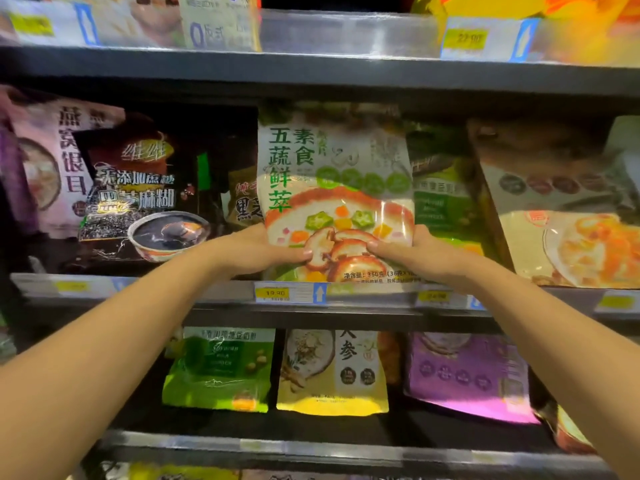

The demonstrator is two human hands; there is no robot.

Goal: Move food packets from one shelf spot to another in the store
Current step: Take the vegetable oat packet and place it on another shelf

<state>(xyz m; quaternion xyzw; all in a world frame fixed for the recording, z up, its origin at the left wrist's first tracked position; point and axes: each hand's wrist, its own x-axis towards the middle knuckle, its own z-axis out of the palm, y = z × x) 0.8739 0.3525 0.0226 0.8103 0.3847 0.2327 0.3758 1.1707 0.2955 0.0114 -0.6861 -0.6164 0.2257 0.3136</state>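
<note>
A white and green vegetable packet (332, 174) with a soup bowl picture stands upright at the middle shelf (221, 292), in front of other packets. My left hand (266, 249) grips its lower left edge, thumb on the front. My right hand (412, 252) grips its lower right edge the same way. The packet's bottom sits at the shelf's front rail, above a yellow price tag (277, 293).
A black sesame packet (138, 195) and a pink packet (52, 161) stand to the left. A green packet (446, 202) and a beige packet (561, 209) stand to the right. Lower shelf holds green (221, 372), yellow (332, 372) and purple (471, 375) packets. Another shelf (311, 69) runs close above.
</note>
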